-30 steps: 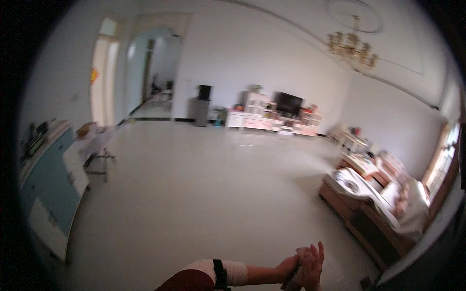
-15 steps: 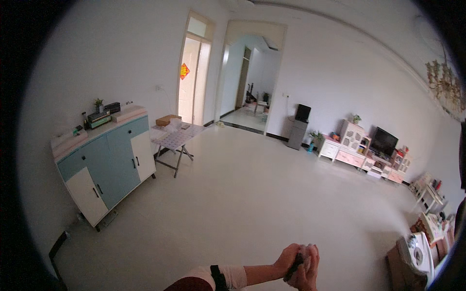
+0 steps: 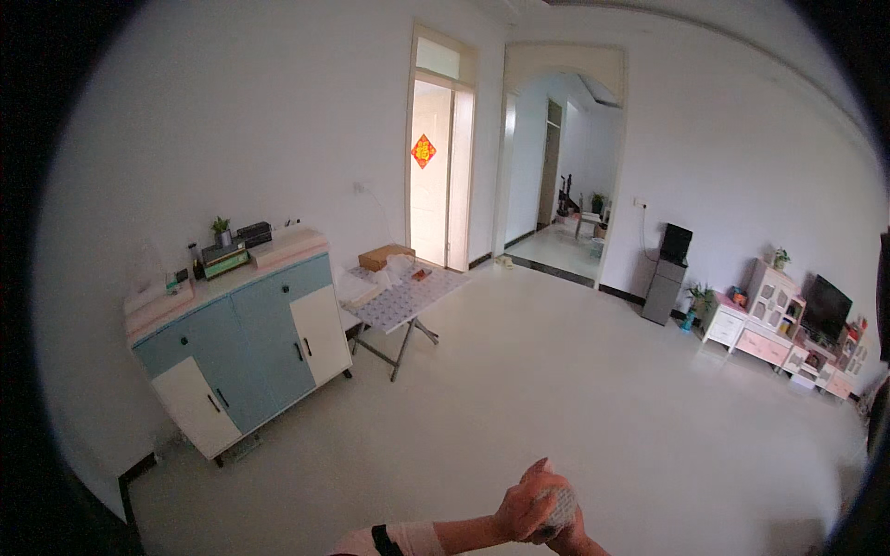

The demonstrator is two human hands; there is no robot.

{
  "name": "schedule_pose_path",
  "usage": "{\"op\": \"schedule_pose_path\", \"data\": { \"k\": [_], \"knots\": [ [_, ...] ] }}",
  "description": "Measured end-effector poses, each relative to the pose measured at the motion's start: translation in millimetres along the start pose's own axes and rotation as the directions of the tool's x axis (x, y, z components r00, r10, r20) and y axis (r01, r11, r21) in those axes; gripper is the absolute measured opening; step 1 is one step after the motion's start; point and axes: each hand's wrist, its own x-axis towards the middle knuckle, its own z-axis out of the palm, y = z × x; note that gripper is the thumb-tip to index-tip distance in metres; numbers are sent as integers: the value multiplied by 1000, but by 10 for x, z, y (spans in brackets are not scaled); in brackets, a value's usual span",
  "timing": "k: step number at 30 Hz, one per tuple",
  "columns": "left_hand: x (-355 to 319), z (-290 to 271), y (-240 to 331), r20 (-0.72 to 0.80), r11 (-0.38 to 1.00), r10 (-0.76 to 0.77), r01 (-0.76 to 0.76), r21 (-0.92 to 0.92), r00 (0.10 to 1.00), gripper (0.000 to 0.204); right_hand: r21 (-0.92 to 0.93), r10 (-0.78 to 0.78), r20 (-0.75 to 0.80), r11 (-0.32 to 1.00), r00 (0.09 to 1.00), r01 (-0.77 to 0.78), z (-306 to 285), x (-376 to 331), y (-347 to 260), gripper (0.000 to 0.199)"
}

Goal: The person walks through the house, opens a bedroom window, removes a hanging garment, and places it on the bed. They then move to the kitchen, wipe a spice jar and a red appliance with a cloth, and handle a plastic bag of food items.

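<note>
At the bottom of the head view my hands are together around a small greyish bundle (image 3: 559, 509). It looks rough and mottled, like a wadded cloth or scrubber, but its kind is not clear. My left hand (image 3: 527, 503) has its fingers curled over the near side of the bundle. The left forearm comes in from the lower left, with a pale sleeve and a black band. Behind and below the bundle, my right hand (image 3: 577, 537) presses on it; much of that hand is hidden.
A blue and white cabinet (image 3: 250, 347) stands at the left wall, with a folding table (image 3: 413, 304) beyond it holding a cardboard box (image 3: 385, 258). A doorway and an arched opening lie ahead. A grey speaker-like stand (image 3: 663, 292) and a TV cabinet (image 3: 765, 345) line the right wall.
The view has turned left and the furniture nearer the wall looks closer. My hands have shifted around the greyish bundle, the left hand now wrapped over it.
</note>
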Motion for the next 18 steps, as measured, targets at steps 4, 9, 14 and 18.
{"op": "schedule_pose_path", "data": {
  "k": [4,9,14,18],
  "knots": [
    [620,-355,-984,215,972,99,-141,188,971,43,-121,-8,102,992,995,21,-115,1299,-65,73],
    [1563,-544,-2044,557,984,160,-85,-157,815,70,-196,36,48,980,998,-26,-375,2430,-493,68],
    [2249,-607,-2899,455,974,138,-38,-223,880,70,-232,117,60,968,991,-101,-737,3516,-804,64],
    [2922,-652,-3888,187,990,65,-40,-136,980,60,284,85,-66,957,994,-63,-990,4587,-922,59]
  ]
}}
